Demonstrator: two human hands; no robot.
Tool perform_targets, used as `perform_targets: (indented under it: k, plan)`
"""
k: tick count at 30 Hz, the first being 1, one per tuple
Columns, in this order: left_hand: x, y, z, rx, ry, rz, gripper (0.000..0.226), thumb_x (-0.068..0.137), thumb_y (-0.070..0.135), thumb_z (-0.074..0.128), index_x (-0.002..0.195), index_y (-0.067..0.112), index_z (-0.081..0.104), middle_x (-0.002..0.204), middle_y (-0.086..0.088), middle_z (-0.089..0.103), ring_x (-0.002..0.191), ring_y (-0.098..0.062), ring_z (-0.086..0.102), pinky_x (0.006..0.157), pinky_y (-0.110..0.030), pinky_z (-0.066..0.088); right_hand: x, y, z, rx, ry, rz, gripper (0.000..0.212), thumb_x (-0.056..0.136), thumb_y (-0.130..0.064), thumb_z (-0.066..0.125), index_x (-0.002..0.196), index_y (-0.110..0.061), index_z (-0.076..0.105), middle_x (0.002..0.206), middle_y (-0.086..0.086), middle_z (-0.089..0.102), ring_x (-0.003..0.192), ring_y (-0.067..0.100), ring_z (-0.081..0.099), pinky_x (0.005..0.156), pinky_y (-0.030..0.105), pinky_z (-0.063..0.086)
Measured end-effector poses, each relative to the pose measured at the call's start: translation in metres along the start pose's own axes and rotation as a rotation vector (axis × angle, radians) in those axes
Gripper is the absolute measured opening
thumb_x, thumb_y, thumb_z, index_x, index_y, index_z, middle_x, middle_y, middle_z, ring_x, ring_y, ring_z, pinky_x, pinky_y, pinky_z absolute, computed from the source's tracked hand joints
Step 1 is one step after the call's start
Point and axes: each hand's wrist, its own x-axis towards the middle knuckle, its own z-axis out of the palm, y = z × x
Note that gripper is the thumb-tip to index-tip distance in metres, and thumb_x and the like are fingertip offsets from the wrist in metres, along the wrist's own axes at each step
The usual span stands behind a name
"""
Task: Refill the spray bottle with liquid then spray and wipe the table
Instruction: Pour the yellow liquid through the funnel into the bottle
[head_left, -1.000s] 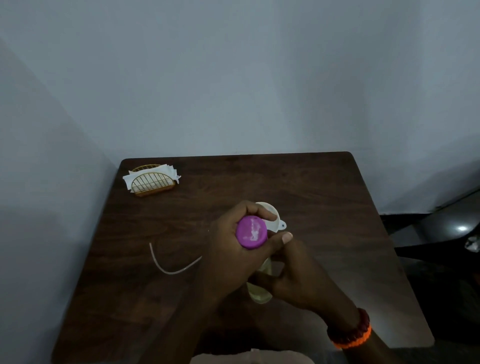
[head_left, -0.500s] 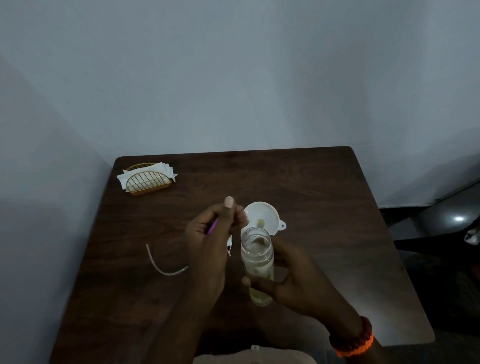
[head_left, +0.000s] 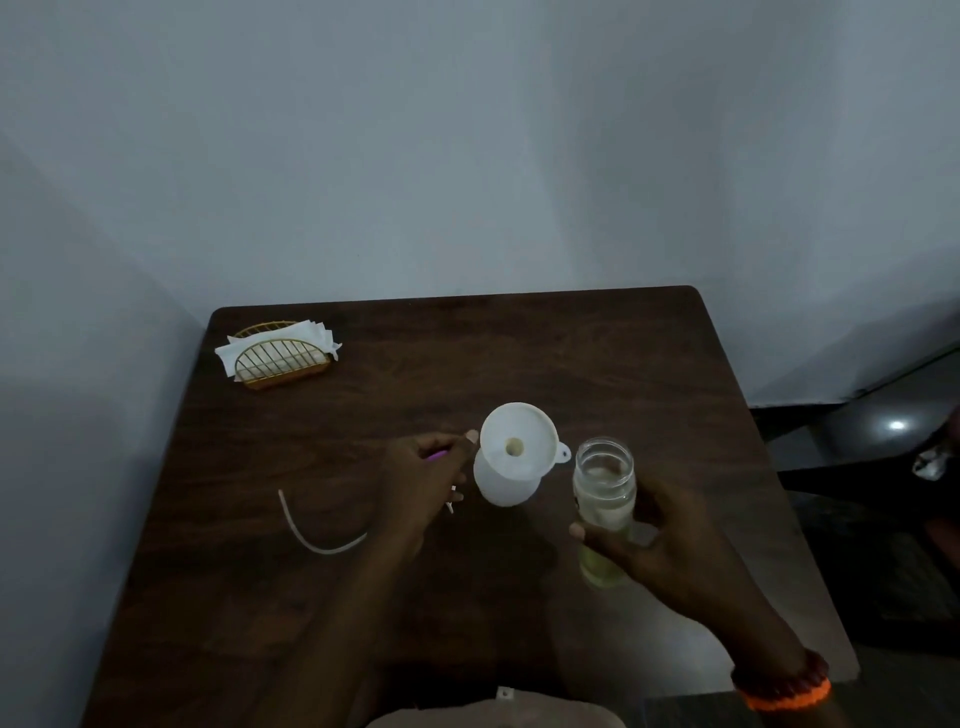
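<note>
I have the jar (head_left: 604, 499) uncapped in my right hand (head_left: 670, 551), right of centre. My left hand (head_left: 423, 480) is curled around the pink lid (head_left: 435, 455). The funnel (head_left: 517, 447) sits on the white bottle (head_left: 501, 486) at mid-frame. I reckon pouring, spraying and wiping with napkins (head_left: 280, 345) at upper left remain.

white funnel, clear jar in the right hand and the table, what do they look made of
White funnel: looks like opaque matte plastic, with a moulded tab on its rim. Clear jar held by the right hand: transparent and see-through to pale yellowish liquid; glass or clear plastic, can't tell. Dark brown table: wood or wood-look laminate, grain streaks visible, low sheen.
</note>
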Motion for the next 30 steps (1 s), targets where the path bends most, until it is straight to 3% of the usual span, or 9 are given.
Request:
perform_targets:
  k: [5, 8, 13, 18, 22, 26, 28, 30]
  plan:
    - [-0.001, 0.004, 0.000, -0.047, -0.024, 0.035, 0.018, 0.084, 0.033, 0.081, 0.088, 0.016, 0.081, 0.070, -0.001, 0.075, 0.059, -0.013, 0.066, 0.049, -0.022, 0.054, 0.011, 0.006, -0.005, -0.052, 0.001, 0.004, 0.039, 0.070, -0.044, 0.083, 0.105, -0.041, 0.065, 0.105, -0.037, 0.068, 0.098, -0.011, 0.067, 0.083, 0.007, 0.052]
    - [0.003, 0.002, 0.000, -0.020, -0.034, 0.062, 0.019, 0.079, 0.036, 0.085, 0.090, 0.020, 0.081, 0.078, 0.003, 0.079, 0.061, -0.014, 0.069, 0.054, -0.030, 0.059, 0.016, 0.009, -0.003, -0.079, -0.029, 0.003, 0.041, 0.071, -0.044, 0.083, 0.107, -0.043, 0.063, 0.101, -0.039, 0.068, 0.099, -0.013, 0.066, 0.082, 0.004, 0.050]
    - [0.008, 0.000, -0.001, 0.044, -0.059, 0.089, 0.017, 0.079, 0.034, 0.085, 0.090, 0.022, 0.081, 0.076, 0.004, 0.079, 0.061, -0.012, 0.070, 0.053, -0.028, 0.056, 0.023, 0.016, 0.004, -0.094, -0.049, -0.008, 0.043, 0.074, -0.035, 0.087, 0.113, -0.034, 0.068, 0.104, -0.031, 0.072, 0.099, -0.010, 0.068, 0.083, 0.008, 0.052]
    - [0.011, -0.002, -0.001, 0.035, -0.059, 0.131, 0.003, 0.082, 0.029, 0.083, 0.084, 0.027, 0.081, 0.075, 0.006, 0.079, 0.064, -0.019, 0.072, 0.056, -0.036, 0.060, 0.027, 0.012, 0.005, -0.155, -0.053, -0.032, 0.045, 0.074, -0.034, 0.087, 0.109, -0.045, 0.061, 0.096, -0.036, 0.068, 0.096, -0.014, 0.065, 0.080, 0.006, 0.052]
    - [0.011, -0.003, -0.001, 0.044, -0.054, 0.152, 0.006, 0.083, 0.029, 0.082, 0.078, 0.030, 0.080, 0.074, 0.006, 0.078, 0.065, -0.023, 0.072, 0.055, -0.035, 0.059, 0.027, 0.012, 0.004, -0.208, -0.053, -0.049, 0.041, 0.075, -0.035, 0.086, 0.096, -0.053, 0.056, 0.086, -0.044, 0.063, 0.093, -0.021, 0.061, 0.076, 0.003, 0.048]
    - [0.011, -0.003, -0.001, 0.042, -0.056, 0.154, 0.007, 0.083, 0.028, 0.082, 0.077, 0.028, 0.080, 0.073, 0.005, 0.078, 0.069, -0.030, 0.073, 0.058, -0.037, 0.059, 0.027, 0.012, 0.004, -0.242, -0.025, -0.065, 0.037, 0.072, -0.052, 0.081, 0.098, -0.057, 0.056, 0.089, -0.037, 0.065, 0.093, -0.014, 0.063, 0.073, 0.014, 0.054]
    - [0.010, -0.002, -0.001, 0.042, -0.056, 0.153, 0.007, 0.083, 0.028, 0.082, 0.077, 0.026, 0.080, 0.073, 0.004, 0.078, 0.071, -0.033, 0.074, 0.058, -0.037, 0.059, 0.027, 0.013, 0.004, -0.260, -0.016, -0.071, 0.035, 0.072, -0.053, 0.081, 0.095, -0.056, 0.056, 0.087, -0.032, 0.066, 0.091, -0.011, 0.064, 0.072, 0.021, 0.057]
    - [0.010, -0.001, -0.001, 0.042, -0.051, 0.156, 0.008, 0.083, 0.028, 0.082, 0.076, 0.025, 0.080, 0.073, 0.003, 0.078, 0.071, -0.032, 0.074, 0.058, -0.037, 0.059, 0.028, 0.011, 0.005, -0.280, -0.009, -0.079, 0.034, 0.072, -0.048, 0.083, 0.092, -0.055, 0.055, 0.083, -0.030, 0.065, 0.089, -0.011, 0.063, 0.068, 0.020, 0.056]
